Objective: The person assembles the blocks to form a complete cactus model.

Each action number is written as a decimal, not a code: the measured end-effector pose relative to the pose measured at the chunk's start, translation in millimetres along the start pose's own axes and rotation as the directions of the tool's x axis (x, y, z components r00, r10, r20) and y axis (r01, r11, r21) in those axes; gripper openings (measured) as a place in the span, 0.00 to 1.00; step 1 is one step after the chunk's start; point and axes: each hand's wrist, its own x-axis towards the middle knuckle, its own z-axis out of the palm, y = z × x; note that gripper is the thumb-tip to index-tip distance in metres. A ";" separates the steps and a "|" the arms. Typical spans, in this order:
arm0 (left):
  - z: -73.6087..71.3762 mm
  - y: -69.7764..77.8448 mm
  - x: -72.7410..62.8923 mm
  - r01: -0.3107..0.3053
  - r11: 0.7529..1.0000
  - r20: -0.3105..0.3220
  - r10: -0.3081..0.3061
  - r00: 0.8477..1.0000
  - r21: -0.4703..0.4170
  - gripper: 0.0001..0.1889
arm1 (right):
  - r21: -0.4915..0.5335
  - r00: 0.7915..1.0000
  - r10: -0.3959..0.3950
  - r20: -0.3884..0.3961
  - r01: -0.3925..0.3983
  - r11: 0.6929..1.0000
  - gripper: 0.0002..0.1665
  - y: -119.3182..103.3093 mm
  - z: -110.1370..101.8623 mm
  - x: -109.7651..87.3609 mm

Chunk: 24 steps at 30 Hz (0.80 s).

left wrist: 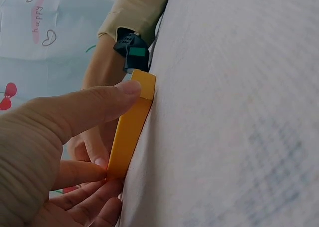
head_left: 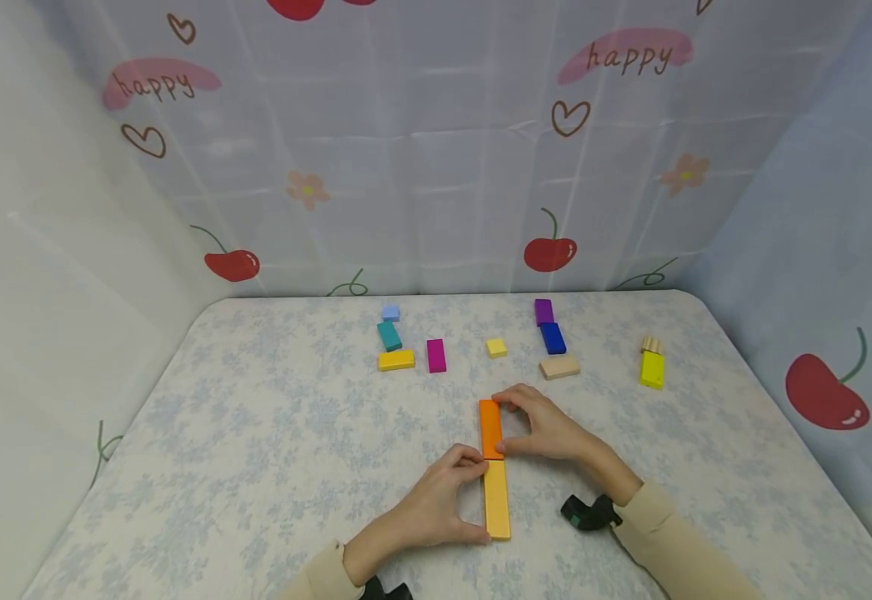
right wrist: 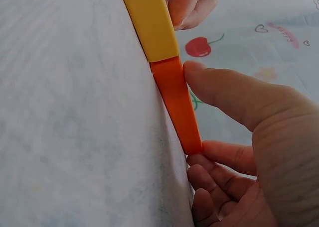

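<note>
On the table, an orange block (head_left: 490,428) and a longer yellow block (head_left: 497,500) lie end to end in one line, their short ends touching. My left hand (head_left: 436,500) grips the yellow block lengthwise, thumb at the near end and fingers by the joint. The left wrist view shows that thumb pressed on the yellow block's end (left wrist: 144,82). My right hand (head_left: 548,427) holds the orange block, its index finger at the far end and its thumb on the side near the joint. In the right wrist view the orange block (right wrist: 177,102) meets the yellow one.
Farther back on the left lie a light blue block (head_left: 390,313), a teal block (head_left: 388,336), a yellow block (head_left: 396,360) and a magenta block (head_left: 436,356). Back right are purple (head_left: 544,312), blue (head_left: 553,338), tan (head_left: 559,367) and bright yellow (head_left: 652,370) blocks.
</note>
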 end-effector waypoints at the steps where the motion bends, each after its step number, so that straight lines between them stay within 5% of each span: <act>1: 0.0 0.1 0.0 0.003 1.000 -0.001 -0.003 1.000 0.001 0.45 | 0.000 1.000 0.000 0.001 0.000 1.000 0.40 -0.4 0.1 -0.1; 17: -1.3 1.7 0.2 0.002 1.000 0.002 -0.002 1.000 0.027 0.45 | 0.039 1.000 -0.018 -0.023 0.019 0.999 0.41 2.2 0.6 -1.0; 24: -16.8 2.6 15.6 0.000 0.991 -0.037 0.005 0.999 0.132 0.43 | 0.076 0.997 -0.037 -0.065 0.042 0.996 0.35 0.2 -11.7 4.0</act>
